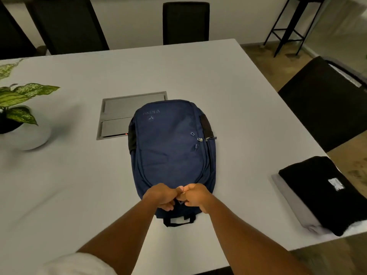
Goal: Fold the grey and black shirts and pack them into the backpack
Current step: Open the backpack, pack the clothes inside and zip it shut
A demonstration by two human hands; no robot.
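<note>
Backpack: flat on bench, long axis running away from person; left hand and right hand both pinched on its near end; folded black shirt atop grey shirt, off right, nearer right hand.

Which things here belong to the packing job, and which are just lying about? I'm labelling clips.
Job: backpack, black shirt on grey shirt, left hand, right hand.
Lying about: potted plant, table hatch, chairs.
</note>
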